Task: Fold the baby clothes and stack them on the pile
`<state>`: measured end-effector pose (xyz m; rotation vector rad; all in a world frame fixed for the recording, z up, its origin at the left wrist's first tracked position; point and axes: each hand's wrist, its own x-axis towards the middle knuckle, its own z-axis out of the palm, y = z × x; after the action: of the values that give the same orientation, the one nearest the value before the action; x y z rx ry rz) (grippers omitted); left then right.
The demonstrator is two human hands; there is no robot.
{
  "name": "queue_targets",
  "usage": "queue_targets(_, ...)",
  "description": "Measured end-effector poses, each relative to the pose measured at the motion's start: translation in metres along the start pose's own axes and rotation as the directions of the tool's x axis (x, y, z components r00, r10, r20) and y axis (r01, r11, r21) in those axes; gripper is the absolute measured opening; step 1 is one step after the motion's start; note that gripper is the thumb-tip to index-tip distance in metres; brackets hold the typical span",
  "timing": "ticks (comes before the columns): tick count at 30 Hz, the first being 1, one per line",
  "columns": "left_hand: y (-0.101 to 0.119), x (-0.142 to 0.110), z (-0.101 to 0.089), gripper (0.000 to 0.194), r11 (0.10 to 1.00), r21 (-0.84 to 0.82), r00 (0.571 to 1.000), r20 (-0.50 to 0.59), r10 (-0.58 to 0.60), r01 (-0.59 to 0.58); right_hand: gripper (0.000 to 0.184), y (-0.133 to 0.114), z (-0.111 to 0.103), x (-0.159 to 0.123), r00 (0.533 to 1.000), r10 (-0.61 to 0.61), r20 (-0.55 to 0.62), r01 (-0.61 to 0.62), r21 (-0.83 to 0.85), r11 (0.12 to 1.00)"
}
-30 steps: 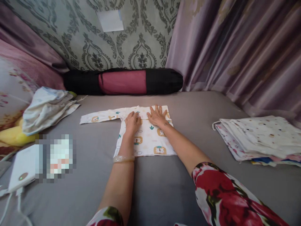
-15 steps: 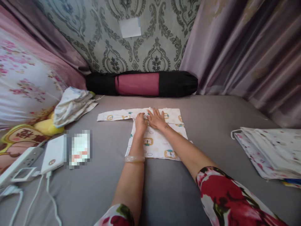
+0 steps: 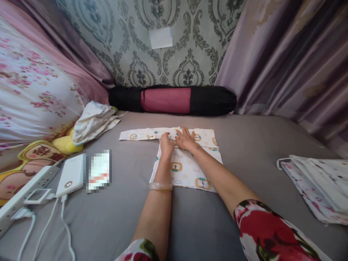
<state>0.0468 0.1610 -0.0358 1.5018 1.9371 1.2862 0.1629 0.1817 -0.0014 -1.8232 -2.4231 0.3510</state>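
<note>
A small long-sleeved white shirt (image 3: 187,168) with yellow lion prints lies flat on the bed. Its left sleeve (image 3: 140,134) stretches out to the left, while the right sleeve (image 3: 205,137) lies folded across the upper body. My left hand (image 3: 166,145), with a pale bangle at the wrist, rests near the left armpit, fingers bent together on the cloth. Just right of it, my right hand (image 3: 186,139) lies flat with spread fingers on the folded sleeve near the neckline.
A black and pink rolled bag (image 3: 165,100) lies along the wall. At the left are crumpled cloth (image 3: 94,121), a power bank (image 3: 71,174), a power strip (image 3: 29,197) with cables, and a blurred card (image 3: 99,170). Folded clothes (image 3: 320,188) are stacked at the right.
The whole view has shifted, so everything appears slightly farther right and lower. Both hands keep nearly the same places on the shirt; the folded sleeve looks much the same.
</note>
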Motion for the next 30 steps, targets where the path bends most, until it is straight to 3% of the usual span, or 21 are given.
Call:
queue_targets(4,0.005,0.001,-0.002,0.029,0.994,-0.079,0.996,-0.048,-0.078,0.074,0.056,-0.011,0.000,0.004,0.985,-0.130,-0.111,0.126,-0.047,0.991)
queue_targets(9,0.013,-0.001,-0.005,0.015,0.982,-0.094,0.979,-0.107,-0.171,0.161,0.063,-0.020,0.007,0.017,0.993,-0.110,-0.035,0.110,-0.004,0.994)
queue_targets(18,0.013,-0.003,-0.005,0.010,0.978,-0.128,0.975,-0.129,-0.183,0.167,0.063,-0.018,0.014,0.021,0.995,-0.094,-0.044,0.095,0.019,0.995)
queue_targets(30,0.013,-0.002,-0.006,0.021,0.984,-0.098,0.983,-0.095,-0.159,0.150,0.061,-0.018,0.017,0.021,0.993,-0.090,-0.076,0.094,0.053,0.994)
